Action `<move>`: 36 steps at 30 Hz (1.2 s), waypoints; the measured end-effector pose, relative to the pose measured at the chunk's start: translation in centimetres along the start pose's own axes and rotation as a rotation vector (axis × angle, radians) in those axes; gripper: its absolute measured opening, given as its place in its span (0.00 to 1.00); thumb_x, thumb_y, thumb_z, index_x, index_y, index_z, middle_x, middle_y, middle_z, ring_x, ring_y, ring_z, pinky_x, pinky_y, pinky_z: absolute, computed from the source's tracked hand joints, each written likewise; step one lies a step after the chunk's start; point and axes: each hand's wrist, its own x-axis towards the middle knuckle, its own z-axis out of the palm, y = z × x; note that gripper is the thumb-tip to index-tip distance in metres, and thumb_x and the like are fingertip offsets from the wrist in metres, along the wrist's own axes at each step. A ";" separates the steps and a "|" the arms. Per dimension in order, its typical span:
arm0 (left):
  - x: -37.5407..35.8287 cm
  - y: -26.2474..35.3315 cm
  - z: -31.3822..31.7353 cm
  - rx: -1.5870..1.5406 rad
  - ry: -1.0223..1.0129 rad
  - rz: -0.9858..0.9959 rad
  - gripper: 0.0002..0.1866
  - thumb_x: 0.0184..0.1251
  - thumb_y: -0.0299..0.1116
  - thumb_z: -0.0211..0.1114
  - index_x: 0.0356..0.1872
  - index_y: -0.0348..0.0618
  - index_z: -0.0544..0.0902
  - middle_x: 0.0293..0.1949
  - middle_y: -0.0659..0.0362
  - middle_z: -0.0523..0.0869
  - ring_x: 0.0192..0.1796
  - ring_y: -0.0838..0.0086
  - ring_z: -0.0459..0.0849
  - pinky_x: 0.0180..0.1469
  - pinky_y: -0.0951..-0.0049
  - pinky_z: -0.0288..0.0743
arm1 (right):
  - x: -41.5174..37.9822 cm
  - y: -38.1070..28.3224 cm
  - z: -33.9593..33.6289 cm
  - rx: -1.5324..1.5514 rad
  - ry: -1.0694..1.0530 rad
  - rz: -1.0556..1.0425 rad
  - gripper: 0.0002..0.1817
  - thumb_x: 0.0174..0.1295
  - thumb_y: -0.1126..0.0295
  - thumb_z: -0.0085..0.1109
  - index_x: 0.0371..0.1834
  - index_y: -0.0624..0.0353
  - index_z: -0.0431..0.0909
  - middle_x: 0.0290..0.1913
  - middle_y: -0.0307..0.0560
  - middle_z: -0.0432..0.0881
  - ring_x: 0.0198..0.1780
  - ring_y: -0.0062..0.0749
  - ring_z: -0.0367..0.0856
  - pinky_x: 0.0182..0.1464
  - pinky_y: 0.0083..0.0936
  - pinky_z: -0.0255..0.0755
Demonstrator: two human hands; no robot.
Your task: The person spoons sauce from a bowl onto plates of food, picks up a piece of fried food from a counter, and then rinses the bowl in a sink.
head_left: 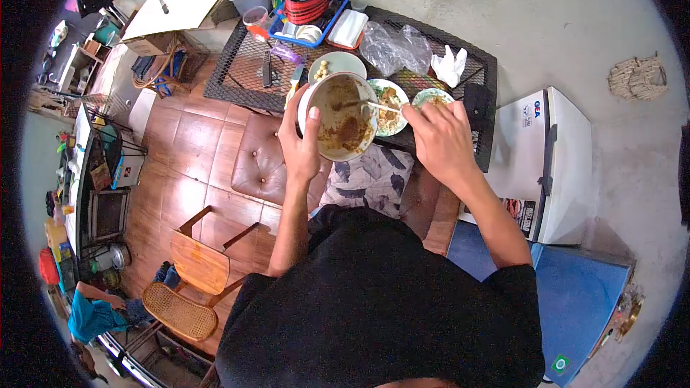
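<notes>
Gripping bowl (332, 111) by its side, left hand (302, 136); right hand (440, 136) grasps spoon (382, 106), its end in the brown food. Bowl tilted, held above the mesh table (237, 72), near two plates of food (389, 121). Farther back, blue tray (316, 44).

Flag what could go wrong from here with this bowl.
The left hand alone grips the bowl by its side, so a firm scrape with the utensil in the right hand could twist it loose. The bowl's opening faces the camera, and brown food clings inside; some might drip onto the leaf-patterned cushion nearby. The bowl may also bump the filled green-rimmed plate beside it.
</notes>
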 end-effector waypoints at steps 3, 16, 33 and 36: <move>0.1 -0.1 -0.3 -0.012 0.000 -0.016 0.27 0.72 0.43 0.60 0.65 0.32 0.75 0.57 0.46 0.82 0.59 0.65 0.79 0.64 0.64 0.69 | -0.7 -0.2 -0.7 0.001 -0.069 -0.023 0.17 0.57 0.77 0.56 0.51 0.54 0.80 0.34 0.46 0.79 0.38 0.38 0.81 0.49 0.36 0.63; 0.3 0.9 -0.5 -0.011 -0.027 0.010 0.28 0.71 0.42 0.61 0.65 0.32 0.75 0.56 0.47 0.83 0.59 0.66 0.80 0.64 0.64 0.70 | -0.4 -0.7 -0.9 0.108 -0.084 -0.055 0.12 0.61 0.74 0.59 0.48 0.56 0.81 0.34 0.45 0.76 0.38 0.39 0.78 0.48 0.36 0.61; 0.3 1.8 -0.3 0.127 -0.061 0.058 0.29 0.67 0.44 0.66 0.65 0.37 0.76 0.53 0.44 0.86 0.56 0.62 0.84 0.60 0.62 0.75 | 0.9 1.1 -1.3 -0.063 -0.056 -0.140 0.17 0.58 0.75 0.57 0.51 0.50 0.84 0.36 0.43 0.80 0.39 0.35 0.79 0.47 0.35 0.63; 0.3 2.0 -0.2 0.189 -0.075 0.031 0.30 0.66 0.45 0.66 0.64 0.36 0.77 0.51 0.42 0.87 0.55 0.59 0.86 0.60 0.61 0.75 | 0.5 1.3 -0.3 -0.053 -0.089 -0.154 0.17 0.59 0.75 0.56 0.51 0.50 0.84 0.36 0.45 0.81 0.38 0.35 0.80 0.47 0.35 0.63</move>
